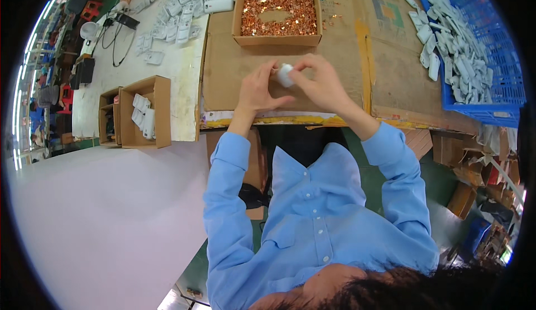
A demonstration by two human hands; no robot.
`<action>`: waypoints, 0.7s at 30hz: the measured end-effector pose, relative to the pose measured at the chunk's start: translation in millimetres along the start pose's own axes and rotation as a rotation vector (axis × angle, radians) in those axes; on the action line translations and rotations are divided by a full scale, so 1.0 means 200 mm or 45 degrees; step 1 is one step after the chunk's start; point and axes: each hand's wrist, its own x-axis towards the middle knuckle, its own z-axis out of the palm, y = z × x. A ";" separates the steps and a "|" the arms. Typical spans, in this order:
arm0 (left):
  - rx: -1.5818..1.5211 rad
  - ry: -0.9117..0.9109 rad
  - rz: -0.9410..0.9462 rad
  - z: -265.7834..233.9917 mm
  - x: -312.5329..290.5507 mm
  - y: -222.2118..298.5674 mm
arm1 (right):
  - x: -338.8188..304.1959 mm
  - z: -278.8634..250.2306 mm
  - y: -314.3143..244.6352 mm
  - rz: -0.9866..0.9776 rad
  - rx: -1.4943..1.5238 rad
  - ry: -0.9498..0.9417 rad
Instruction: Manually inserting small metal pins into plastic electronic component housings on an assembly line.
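Note:
A small white plastic piece (285,75) is over the cardboard-covered table, between my two hands. My right hand (324,85) is closed on it, thumb and index finger pinching its right side. My left hand (257,89) is at the left of the piece, its thumb stretched out and apart from the curled fingers. Those fingertips come close to the piece's left end; whether they touch it is unclear. Just beyond my hands stands an open cardboard box (277,41) with many small copper-coloured metal parts (279,26) in it.
White plastic pieces (178,17) lie heaped at the far left, near another person's gloved hand (121,6). A cardboard box (163,111) on the left holds similar pieces. A blue crate (502,47) full of white pieces stands right. A black device with a cable (127,20) lies far left.

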 end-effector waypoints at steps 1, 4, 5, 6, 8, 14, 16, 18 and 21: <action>-0.004 -0.001 -0.013 0.01 -0.01 -0.01 | 0.02 0.03 -0.04 0.038 0.050 -0.102; 0.061 0.088 -0.034 0.03 -0.01 -0.05 | 0.10 0.08 -0.05 -0.031 0.037 -0.221; 0.013 0.099 -0.143 0.04 -0.02 -0.07 | 0.15 0.07 -0.06 -0.016 0.128 -0.242; -0.035 0.111 -0.250 0.04 -0.02 -0.08 | 0.20 0.05 -0.06 -0.002 0.217 -0.262; -0.189 0.167 -0.384 0.04 -0.02 -0.09 | 0.39 -0.02 0.03 -0.125 -0.019 -0.086; -0.437 0.274 -0.508 0.05 -0.02 -0.11 | 0.96 -0.08 0.36 -0.358 -0.892 -0.194; -0.483 0.289 -0.490 0.05 -0.01 -0.12 | 1.06 -0.02 0.46 -0.363 -1.056 -0.263; -0.527 0.279 -0.515 0.04 -0.02 -0.11 | 1.07 0.02 0.45 -0.375 -1.213 -0.349; -0.527 0.248 -0.512 0.04 0.00 -0.13 | 1.10 0.01 0.41 -0.437 -1.364 -0.444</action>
